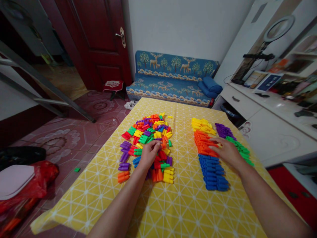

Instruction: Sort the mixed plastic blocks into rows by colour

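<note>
My left hand [149,152] is over a mixed pile of plastic toy building pieces [145,138] in red, orange, yellow, green, purple and blue. Its fingertips are pinched together beside orange pieces; what they hold, if anything, is hidden. On the right, my right hand [229,151] reaches over a group of orange pieces [203,142], thumb and fingers around an orange piece at its right side. Yellow pieces [203,125] lie behind that group and blue pieces [213,172] in front. Purple pieces [225,131] and green pieces [240,150] form groups farther right, the green partly behind my right hand.
A patterned yellow cloth [183,205] covers the table. One green piece [77,170] lies on the floor at left, near a red bag [47,178]. Beyond the table stand a blue sofa [168,81] and a small stool [113,86]; a white cabinet [267,129] stands at right.
</note>
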